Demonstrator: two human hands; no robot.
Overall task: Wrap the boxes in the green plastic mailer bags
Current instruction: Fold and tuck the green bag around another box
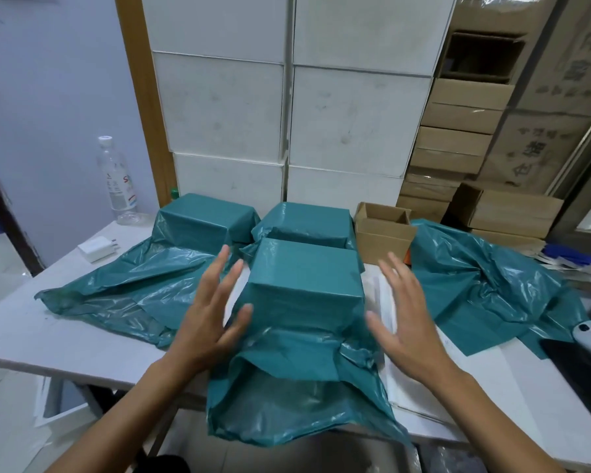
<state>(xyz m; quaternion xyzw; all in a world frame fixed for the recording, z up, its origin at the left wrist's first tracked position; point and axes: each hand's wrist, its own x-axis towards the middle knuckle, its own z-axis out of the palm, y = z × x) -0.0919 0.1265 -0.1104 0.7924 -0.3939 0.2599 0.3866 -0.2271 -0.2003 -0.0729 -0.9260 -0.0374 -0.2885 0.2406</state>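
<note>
The person stands over a white table (21, 336) with both hands spread flat and empty, fingers wide, framing the nearest bagged box (304, 278). The left hand (212, 319) hovers just beside the box's left face, thumb close to or grazing the film, and the right hand (406, 322) floats a little apart from its right face; neither grip holds anything. This box sits deep inside a green mailer bag (297, 397) whose open mouth trails loose toward the table's near edge and hangs over it. Two more bagged boxes (202, 220) stand behind it, tails equally unfolded, and a bare cardboard box (382, 233) waits at the right beside a slack empty bag (485, 285). The step in hand appears to be tightening the film; next, the hands likely need to gather the loose tail and fold it around the box.
</note>
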